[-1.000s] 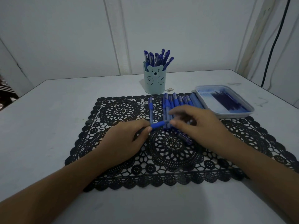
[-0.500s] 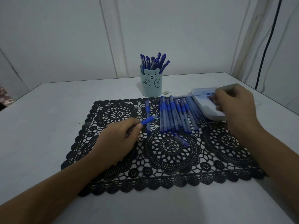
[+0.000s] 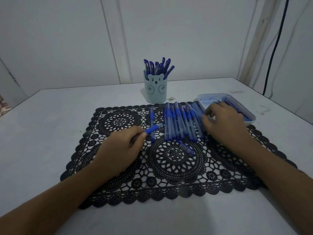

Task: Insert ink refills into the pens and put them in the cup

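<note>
The pen [image 3: 153,129], where was it?

In the left hand [image 3: 122,150], low over the black lace mat [image 3: 118,175]. The fingers [image 3: 144,135] were curled round its barrel, and the blue grip end stuck out past the fingertips, pointing up and to the right.

What lay near those fingers?

Just beyond the fingertips a single pen [image 3: 152,116] lay flat on the mat, and the held pen crossed over it. To the right of the fingertips and a little nearer, a short blue piece [image 3: 185,148] lay by itself; I could not tell whether it was a cap or a pen part.

And the other pens?

A row of pens [image 3: 181,122] lay side by side between the two hands, touching one another.

What did the right hand [image 3: 225,124] do?

It reached over the near corner of the pale tray [image 3: 203,97]. Its fingers [image 3: 205,118] were bent, the tips down among the dark refills [image 3: 234,103]. Whether they pinched one I could not tell.

Where was the cup [image 3: 155,92]?

Well beyond both hands, upright on the table [image 3: 42,133] just past the mat's far edge. It bore a bear face and held a bunch of blue pens [image 3: 159,67].
</note>
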Tool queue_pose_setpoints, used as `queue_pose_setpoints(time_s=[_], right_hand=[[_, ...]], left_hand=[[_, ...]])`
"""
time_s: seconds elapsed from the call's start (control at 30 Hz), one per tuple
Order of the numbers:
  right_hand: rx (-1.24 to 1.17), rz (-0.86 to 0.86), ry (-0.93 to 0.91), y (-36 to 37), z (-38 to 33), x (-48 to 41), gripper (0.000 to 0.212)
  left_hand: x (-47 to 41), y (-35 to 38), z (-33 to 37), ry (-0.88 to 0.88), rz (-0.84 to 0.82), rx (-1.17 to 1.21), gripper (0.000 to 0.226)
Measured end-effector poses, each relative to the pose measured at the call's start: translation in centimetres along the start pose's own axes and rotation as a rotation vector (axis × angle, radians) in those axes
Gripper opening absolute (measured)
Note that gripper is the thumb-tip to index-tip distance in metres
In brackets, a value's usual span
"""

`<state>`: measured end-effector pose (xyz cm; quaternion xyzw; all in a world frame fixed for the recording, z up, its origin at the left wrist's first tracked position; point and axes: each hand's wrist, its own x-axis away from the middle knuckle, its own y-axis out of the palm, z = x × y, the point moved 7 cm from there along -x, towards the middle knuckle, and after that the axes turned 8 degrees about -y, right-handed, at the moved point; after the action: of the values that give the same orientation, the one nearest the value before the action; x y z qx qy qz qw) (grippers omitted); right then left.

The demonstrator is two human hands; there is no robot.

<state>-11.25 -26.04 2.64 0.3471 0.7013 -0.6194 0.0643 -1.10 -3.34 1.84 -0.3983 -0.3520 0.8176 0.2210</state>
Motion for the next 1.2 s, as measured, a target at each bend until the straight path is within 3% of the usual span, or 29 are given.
queue_pose_setpoints(time_s=[0.17,0.33,0.57,1.0,1.2], right_hand=[[-0.064,0.068,0.115,-1.6,3.1,-1.4,0.019],[0.028,-0.085,0.279,-0.9,6.9,-2.0,0.016],[0.055,-0.258,0.33,1.0,8.5,-2.3,0.017],[0.082,-0.24,0.332,2.2,9.1,-3.1,0.011],[-0.131,0.003,0.206,-1.2,5.2,-3.4,0.019]], left_hand=[[-0.1,0.1,0.1,0.013,0.003,-0.003,0.037],[0.0,0.1,0.1,0.002,0.009,-0.011,0.038],[0.0,0.1,0.0,-0.023,0.003,-0.01,0.04],[0.0,0.2,0.0,-0.027,-0.022,-0.013,0.042],[0.0,0.2,0.1,-0.016,-0.012,0.0,0.04]])
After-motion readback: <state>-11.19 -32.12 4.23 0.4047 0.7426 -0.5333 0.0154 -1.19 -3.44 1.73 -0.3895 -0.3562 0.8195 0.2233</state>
